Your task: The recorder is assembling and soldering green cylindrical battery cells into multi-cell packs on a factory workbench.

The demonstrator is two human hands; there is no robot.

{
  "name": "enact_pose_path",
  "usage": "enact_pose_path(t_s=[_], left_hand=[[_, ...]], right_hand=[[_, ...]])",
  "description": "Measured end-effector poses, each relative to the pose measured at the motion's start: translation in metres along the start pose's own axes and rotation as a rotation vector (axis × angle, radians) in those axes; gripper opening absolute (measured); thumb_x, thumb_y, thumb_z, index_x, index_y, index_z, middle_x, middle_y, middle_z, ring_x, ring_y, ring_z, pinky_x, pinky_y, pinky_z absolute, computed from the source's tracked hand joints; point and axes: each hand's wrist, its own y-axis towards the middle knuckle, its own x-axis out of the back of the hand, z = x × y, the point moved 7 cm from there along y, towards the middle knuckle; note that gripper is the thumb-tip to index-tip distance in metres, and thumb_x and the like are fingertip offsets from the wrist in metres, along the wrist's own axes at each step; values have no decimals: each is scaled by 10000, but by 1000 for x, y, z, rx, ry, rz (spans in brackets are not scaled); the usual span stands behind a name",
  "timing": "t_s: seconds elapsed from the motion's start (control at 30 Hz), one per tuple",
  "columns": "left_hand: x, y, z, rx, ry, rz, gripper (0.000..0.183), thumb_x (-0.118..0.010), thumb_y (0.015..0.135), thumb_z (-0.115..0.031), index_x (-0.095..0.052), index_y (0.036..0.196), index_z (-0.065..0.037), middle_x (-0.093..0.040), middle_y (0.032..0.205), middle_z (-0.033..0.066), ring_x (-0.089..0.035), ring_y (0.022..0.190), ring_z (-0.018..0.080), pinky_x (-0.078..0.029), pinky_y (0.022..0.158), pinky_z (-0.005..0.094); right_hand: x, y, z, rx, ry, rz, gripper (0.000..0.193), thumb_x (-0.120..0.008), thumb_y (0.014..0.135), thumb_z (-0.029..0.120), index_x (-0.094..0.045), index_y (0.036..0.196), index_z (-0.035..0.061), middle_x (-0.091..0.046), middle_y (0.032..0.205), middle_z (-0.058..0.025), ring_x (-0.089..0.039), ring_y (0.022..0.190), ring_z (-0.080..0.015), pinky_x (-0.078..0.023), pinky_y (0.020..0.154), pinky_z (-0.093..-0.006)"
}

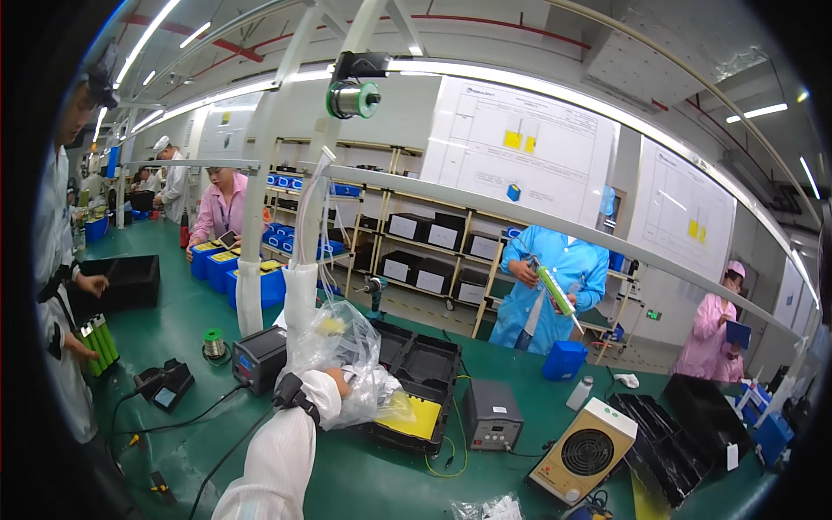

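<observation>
My left arm, in a white sleeve with a dark band at the wrist, reaches up from the lower edge. My left hand (336, 381) is closed on a crumpled clear plastic bag (347, 342), whose folds partly hide the fingers. Something yellowish shows through the plastic. Beneath and beside the bag lies an open black case (438, 360), with a flat yellow sheet (416, 419) in its near part. A dark soldering station (263, 355) stands just left of the bag. My right hand is out of view.
Right of the case are a grey control box (493, 416), a beige fan unit (582, 451) and black trays (706, 420). A solder spool (214, 345) and an iron holder (165, 386) stand left, with cables across the green bench (347, 477). Co-workers surround the bench; one holds a green sealant tube (553, 288).
</observation>
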Motion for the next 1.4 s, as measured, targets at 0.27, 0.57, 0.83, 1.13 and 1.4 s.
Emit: enact_pose_path(t_s=[0.27,0.57,0.83,1.13,1.4], left_hand=[[-26,32,80,44,43,-179,145,-619,841,-147,-730,899,-75,-731,847,151,-723,766,328,-563,642,463],[26,18,25,-63,84,-122,168,-623,848,-167,-744,852,-51,-728,852,166,-725,823,305,-562,644,428],[123,-18,7,221,-1073,372,281,-521,970,-191,-642,1047,50,-707,887,174,-586,583,179,-422,461,323],[239,-148,-29,51,-1729,460,357,-460,1026,-172,-480,1277,82,-637,1175,222,-630,780,189,-520,671,281],[289,-336,-48,93,-1825,497,270,-623,955,-94,-595,1172,64,-692,1042,192,-702,900,262,-596,768,357]], right_hand=[[1,5,8,19,28,70,806,-830,753,279,-416,1378,-16,-580,1296,-187,-557,1191,-278,-444,992,-379],[12,0,12,18,9,13,800,-828,755,284,-421,1374,-17,-583,1292,-190,-559,1190,-281,-445,990,-380],[23,-8,20,19,16,-36,795,-827,756,288,-426,1370,-18,-585,1288,-193,-561,1189,-284,-445,989,-380],[-26,-67,18,16,3,180,789,-826,757,293,-431,1365,-20,-588,1284,-197,-563,1188,-288,-446,987,-381],[-81,-115,-3,187,-96,442,795,-815,766,323,-425,1361,-32,-590,1273,-228,-569,1186,-321,-446,985,-390]])
